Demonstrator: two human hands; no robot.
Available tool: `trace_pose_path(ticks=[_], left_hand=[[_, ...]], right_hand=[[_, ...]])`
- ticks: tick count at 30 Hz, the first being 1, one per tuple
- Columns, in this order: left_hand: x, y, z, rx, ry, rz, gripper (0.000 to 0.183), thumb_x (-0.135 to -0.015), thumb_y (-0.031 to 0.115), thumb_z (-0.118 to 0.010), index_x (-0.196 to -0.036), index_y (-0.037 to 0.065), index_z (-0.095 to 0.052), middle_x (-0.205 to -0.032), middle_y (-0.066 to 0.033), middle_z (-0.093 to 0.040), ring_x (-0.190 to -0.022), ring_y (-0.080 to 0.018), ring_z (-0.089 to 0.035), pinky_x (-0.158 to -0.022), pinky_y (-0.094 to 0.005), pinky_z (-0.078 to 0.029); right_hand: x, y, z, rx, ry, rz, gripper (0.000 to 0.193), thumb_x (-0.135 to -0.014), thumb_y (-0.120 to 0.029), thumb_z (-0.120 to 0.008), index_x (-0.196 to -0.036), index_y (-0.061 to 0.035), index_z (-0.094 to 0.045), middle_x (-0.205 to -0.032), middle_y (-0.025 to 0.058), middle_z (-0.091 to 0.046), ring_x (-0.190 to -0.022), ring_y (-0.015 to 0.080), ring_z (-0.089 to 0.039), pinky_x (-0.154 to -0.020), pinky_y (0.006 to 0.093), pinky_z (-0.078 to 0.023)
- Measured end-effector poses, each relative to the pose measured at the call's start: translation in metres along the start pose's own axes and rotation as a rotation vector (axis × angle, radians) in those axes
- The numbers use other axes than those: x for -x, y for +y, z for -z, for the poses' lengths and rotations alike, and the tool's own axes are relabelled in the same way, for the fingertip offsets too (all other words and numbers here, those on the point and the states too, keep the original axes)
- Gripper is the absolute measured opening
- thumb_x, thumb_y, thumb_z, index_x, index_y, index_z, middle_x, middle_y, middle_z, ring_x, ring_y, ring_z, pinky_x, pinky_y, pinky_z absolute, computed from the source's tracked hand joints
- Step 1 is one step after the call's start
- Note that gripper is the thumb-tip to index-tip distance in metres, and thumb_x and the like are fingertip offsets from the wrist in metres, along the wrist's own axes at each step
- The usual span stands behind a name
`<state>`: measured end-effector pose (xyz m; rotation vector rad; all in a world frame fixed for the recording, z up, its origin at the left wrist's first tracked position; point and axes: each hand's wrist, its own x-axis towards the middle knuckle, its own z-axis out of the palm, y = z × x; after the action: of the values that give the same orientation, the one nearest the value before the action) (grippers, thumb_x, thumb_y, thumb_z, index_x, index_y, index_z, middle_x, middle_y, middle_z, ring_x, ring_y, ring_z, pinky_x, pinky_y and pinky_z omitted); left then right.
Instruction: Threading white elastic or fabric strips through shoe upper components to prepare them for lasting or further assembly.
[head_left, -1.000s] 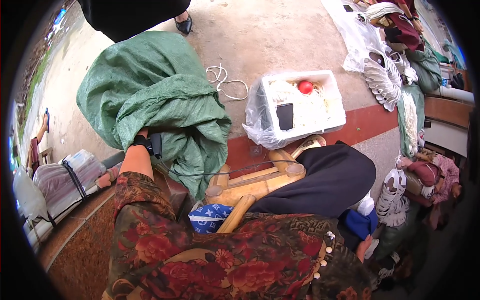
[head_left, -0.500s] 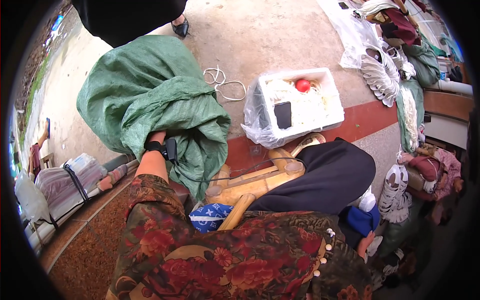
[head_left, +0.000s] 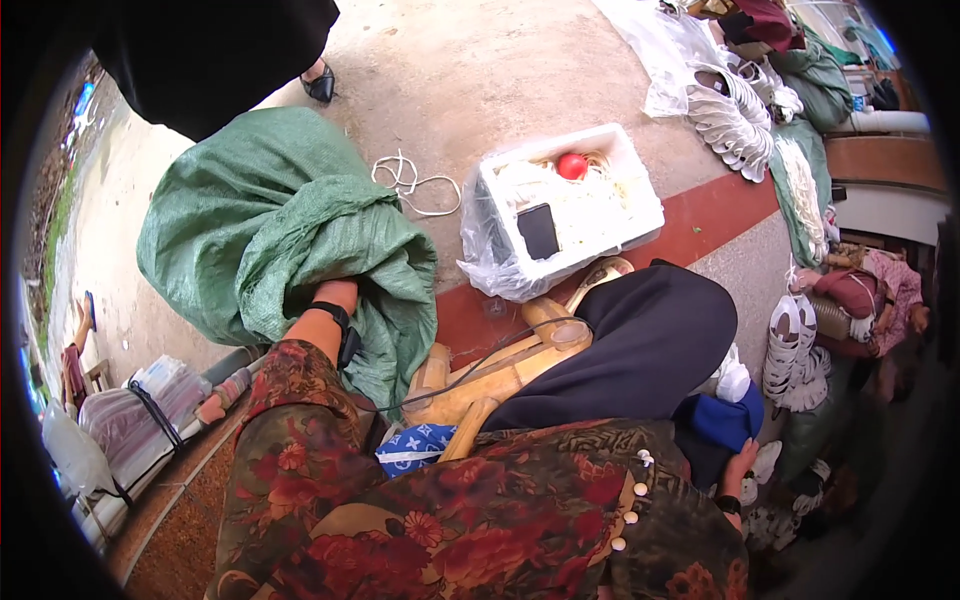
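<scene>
My left hand [head_left: 339, 292] reaches into the mouth of a large green woven sack [head_left: 250, 190]. Only its back and the strapped wrist show; the fingers are hidden in the folds. Down at the right, my right hand [head_left: 738, 467] lies beside a blue cloth [head_left: 728, 418] near my knee. Its fingers look stretched out, with nothing seen in them, though they show small and in part. A white foam box [head_left: 640, 215] in clear plastic stands ahead, holding white cord, a red ball [head_left: 572, 166] and a dark phone-like slab [head_left: 538, 231].
A bamboo stool [head_left: 480, 385] is between my legs, with a blue patterned pouch [head_left: 412, 447] beside it. White cord [head_left: 425, 195] lies on the floor. Another person's dark shoe [head_left: 319, 84] is beyond the sack. Bundles of white looped straps [head_left: 735, 130] line the right side, where other people sit.
The view has shifted, so most things sit farther left. My left forearm has turned slightly within the sack's opening. More of my right hand and its wristband shows.
</scene>
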<state>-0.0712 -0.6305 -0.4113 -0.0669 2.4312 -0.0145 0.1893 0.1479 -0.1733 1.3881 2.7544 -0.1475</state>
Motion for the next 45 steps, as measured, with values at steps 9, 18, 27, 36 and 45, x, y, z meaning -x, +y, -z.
trace_pose_path(ticks=[9, 18, 27, 36, 45], left_hand=[[0.013, 0.011, 0.019, -0.57, -0.211, -0.192, 0.025, -0.082, 0.016, -0.047, -0.093, 0.013, -0.07, -0.102, -0.009, -0.064, -0.094, -0.0245, -0.062, -0.077, -0.0353, -0.049], [0.029, -0.008, 0.057, -0.633, -0.484, -0.364, 0.021, -0.075, 0.016, -0.055, -0.09, 0.008, -0.069, -0.096, -0.0129, -0.065, -0.089, -0.0302, -0.062, -0.078, -0.0383, -0.05], [0.113, -0.018, 0.103, 0.049, 0.065, -0.187, 0.002, -0.059, 0.005, -0.054, -0.059, 0.004, -0.054, -0.064, -0.0217, -0.054, -0.062, -0.0374, -0.054, -0.058, -0.0431, -0.044], [0.168, 0.137, 0.249, 0.649, 0.264, -0.344, 0.022, -0.058, 0.0, -0.05, -0.053, 0.006, -0.029, -0.052, 0.0005, -0.024, -0.053, -0.0055, -0.026, -0.043, -0.0269, -0.023], [0.287, 0.264, 0.367, 1.193, 0.594, -0.735, 0.02, -0.055, -0.01, -0.042, -0.059, 0.008, -0.032, -0.068, 0.0027, -0.04, -0.062, -0.0037, -0.031, -0.053, -0.0169, -0.024]], right_hand=[[0.013, 0.009, -0.013, -0.214, 0.158, 0.059, 0.036, -0.095, -0.021, -0.038, -0.115, 0.0078, -0.046, -0.105, 0.0224, -0.056, -0.095, 0.0316, -0.053, -0.088, 0.0365, -0.038], [0.014, 0.004, -0.026, -0.312, 0.149, 0.011, 0.039, -0.094, -0.022, -0.039, -0.118, 0.0084, -0.044, -0.111, 0.0252, -0.053, -0.102, 0.0345, -0.052, -0.09, 0.0361, -0.037], [0.018, 0.004, -0.048, -0.394, 0.217, -0.057, 0.044, -0.094, -0.024, -0.039, -0.123, 0.0089, -0.039, -0.122, 0.0276, -0.046, -0.114, 0.0372, -0.044, -0.098, 0.0373, -0.031], [0.015, -0.014, -0.05, -0.525, 0.262, -0.063, 0.043, -0.092, -0.022, -0.04, -0.124, 0.0077, -0.039, -0.123, 0.0275, -0.045, -0.115, 0.0374, -0.043, -0.099, 0.0376, -0.03], [0.026, 0.002, -0.055, -0.505, 0.313, -0.007, 0.042, -0.091, -0.02, -0.044, -0.122, 0.0082, -0.038, -0.12, 0.0307, -0.045, -0.112, 0.0422, -0.044, -0.096, 0.0411, -0.033]])
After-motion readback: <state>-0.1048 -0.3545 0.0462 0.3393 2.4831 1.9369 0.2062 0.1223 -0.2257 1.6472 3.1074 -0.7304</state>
